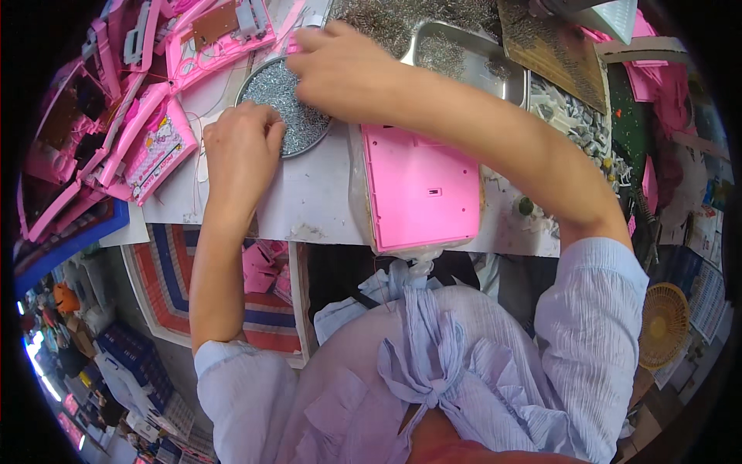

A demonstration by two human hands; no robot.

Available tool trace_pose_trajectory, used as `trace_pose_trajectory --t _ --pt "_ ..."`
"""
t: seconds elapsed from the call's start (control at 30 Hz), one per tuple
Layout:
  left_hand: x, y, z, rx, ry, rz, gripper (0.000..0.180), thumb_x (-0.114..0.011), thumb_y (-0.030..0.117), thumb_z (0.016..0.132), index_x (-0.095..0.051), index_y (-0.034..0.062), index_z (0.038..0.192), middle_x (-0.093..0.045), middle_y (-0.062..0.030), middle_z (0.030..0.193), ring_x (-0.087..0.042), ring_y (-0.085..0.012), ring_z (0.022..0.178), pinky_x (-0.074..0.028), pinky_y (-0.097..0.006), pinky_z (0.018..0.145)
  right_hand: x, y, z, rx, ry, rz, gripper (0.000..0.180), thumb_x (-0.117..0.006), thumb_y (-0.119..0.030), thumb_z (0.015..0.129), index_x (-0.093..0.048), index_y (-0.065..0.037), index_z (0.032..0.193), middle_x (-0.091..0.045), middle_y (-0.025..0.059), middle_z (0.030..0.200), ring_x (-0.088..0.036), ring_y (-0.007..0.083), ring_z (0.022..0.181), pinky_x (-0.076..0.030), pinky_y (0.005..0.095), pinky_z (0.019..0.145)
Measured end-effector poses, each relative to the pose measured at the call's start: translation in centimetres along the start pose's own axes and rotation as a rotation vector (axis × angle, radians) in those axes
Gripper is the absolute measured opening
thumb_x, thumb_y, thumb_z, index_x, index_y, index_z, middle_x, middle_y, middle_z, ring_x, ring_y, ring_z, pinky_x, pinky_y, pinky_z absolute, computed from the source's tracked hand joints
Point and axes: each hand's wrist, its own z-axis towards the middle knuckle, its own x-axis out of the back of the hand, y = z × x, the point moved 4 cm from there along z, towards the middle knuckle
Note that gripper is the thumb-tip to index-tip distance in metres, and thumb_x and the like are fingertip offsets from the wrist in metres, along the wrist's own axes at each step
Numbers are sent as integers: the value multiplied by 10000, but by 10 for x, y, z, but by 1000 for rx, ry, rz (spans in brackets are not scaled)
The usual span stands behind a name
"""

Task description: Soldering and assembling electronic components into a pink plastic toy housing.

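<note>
Workshop clutter rings a pale table (332,216), with a stripe-lined bin (178,282) holding pink pieces below its edge. Taking the person's body as the clock's centre, a pink plastic panel (425,189) lies flat at twelve o'clock, near the table's front edge. A round dish (305,151) of small metal parts (274,89) sits at eleven, and pink housings (151,124) are heaped at ten. Beyond the panel, still near twelve, is a metal tray (527,85); small white and grey pieces (580,124) spread at one.

The right hand (332,69) reaches across to the dish's two o'clock side, its fingers curled. The left hand (243,135) is bent down at the dish's eight o'clock side, thumb close to the fingers. Both sets of fingertips are hidden, so neither hand's opening nor any hold can be told.

The step in hand looks like gathering or sorting small parts at the dish, with the panel untouched. If so, the next move calls for a fine fingertip pinch, then a clear path back to the panel.
</note>
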Motion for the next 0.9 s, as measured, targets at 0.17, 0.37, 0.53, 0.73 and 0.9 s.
trace_pose_trajectory --t 0.17,0.37,0.53,0.73,0.9 --pt "-5 2 -3 14 -5 -23 119 -723 187 871 -720 70 893 -686 -101 890 -653 -323 913 -455 -500 815 -9 -1 35 -64 -266 57 137 -704 -217 791 -783 -107 815 -732 20 876 -636 247 1068 -492 406 863" --pt "-5 7 3 -34 -12 -74 162 -753 199 854 -676 56 855 -675 -106 865 -652 -321 899 -454 -475 788 -2 15 36 -233 -113 108 135 -664 -198 864 -740 -87 868 -744 66 906 -664 255 999 -495 429 843" --pt "-7 11 6 -62 -35 -145 137 -741 147 856 -667 32 842 -682 -126 850 -661 -324 812 -483 -453 738 59 17 -22 -360 83 251 180 -622 -186 927 -698 -40 1001 -725 113 927 -650 330 994 -491 451 873" --pt "-8 -1 2 21 61 -239 122 -701 127 886 -677 8 887 -687 -148 849 -674 -314 762 -513 -420 716 98 -13 -168 -546 46 480 120 -657 -163 915 -610 -60 953 -625 102 846 -580 342 859 -473 430 782" --pt "-13 -4 7 56 101 -266 122 -679 131 911 -681 10 918 -688 -152 861 -678 -313 768 -517 -415 723 93 -32 -207 -712 71 602 112 -719 -98 889 -672 -46 976 -655 82 899 -594 279 884 -484 383 823"
